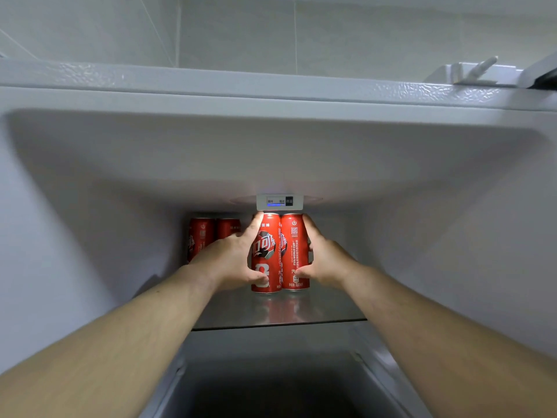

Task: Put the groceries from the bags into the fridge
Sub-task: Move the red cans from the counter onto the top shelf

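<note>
Two tall red cola cans stand side by side on the glass top shelf (316, 312) of the open fridge. My left hand (232, 257) grips the left can (266, 254), thumb low on its front and index finger up near its top. My right hand (324, 256) grips the right can (294, 251) the same way from the right. Both cans are upright and touch each other. Two more red cans (201, 236) stand at the back left of the same shelf, partly hidden behind my left hand.
A small control panel (279, 202) with a lit display hangs from the fridge ceiling just above the held cans. White fridge walls close in on both sides. Below the shelf edge lies a dark lower compartment (271, 387). The right half of the shelf is bare glass.
</note>
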